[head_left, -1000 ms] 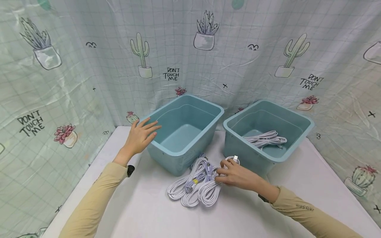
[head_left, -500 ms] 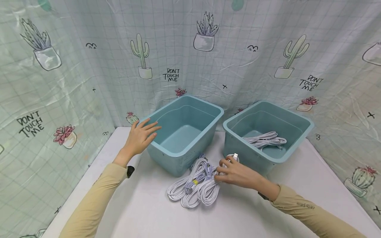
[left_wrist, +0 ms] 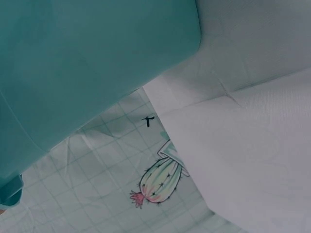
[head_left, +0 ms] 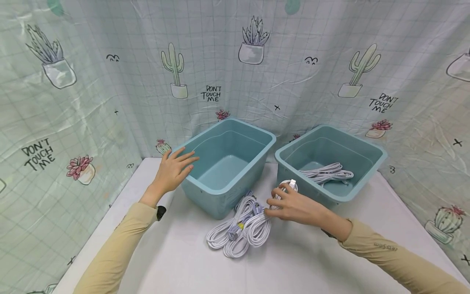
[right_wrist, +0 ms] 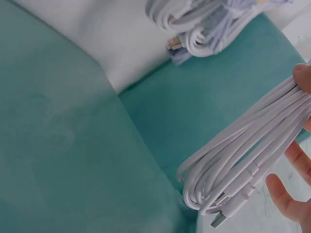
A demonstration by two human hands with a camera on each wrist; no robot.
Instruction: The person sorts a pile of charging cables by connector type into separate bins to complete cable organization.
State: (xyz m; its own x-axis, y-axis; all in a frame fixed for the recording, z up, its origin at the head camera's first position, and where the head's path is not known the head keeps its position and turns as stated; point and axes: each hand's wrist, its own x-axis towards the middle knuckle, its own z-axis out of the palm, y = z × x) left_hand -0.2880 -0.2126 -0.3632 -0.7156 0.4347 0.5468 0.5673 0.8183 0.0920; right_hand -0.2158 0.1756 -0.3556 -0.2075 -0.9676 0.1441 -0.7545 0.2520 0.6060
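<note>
My right hand [head_left: 293, 207] pinches a coiled white USB cable [head_left: 257, 229] near its middle. The metal plug [head_left: 292, 182] sticks up beyond the fingers, toward the right bin. In the right wrist view, thumb and fingers hold the cable [right_wrist: 243, 150] around its bundle while other fingertips [right_wrist: 279, 187] stay spread apart. Beneath and left of it, several more coiled cables [head_left: 224, 237], white and pale purple, lie on the table. My left hand [head_left: 170, 169] lies at the left rim of the left blue bin [head_left: 216, 201], fingers straight and spread.
The right blue bin [head_left: 284, 173] stands beside the left one and has coiled white cables [head_left: 327, 172] inside. Nothing lies inside the left bin. A curtain with printed cacti [head_left: 227, 73] hangs behind and at both sides of the white table [head_left: 191, 261].
My right hand has lifted slightly, bringing the coiled USB cable up from the pile; its plug end now overlaps the right bin's wall higher up. The left hand stays put.
</note>
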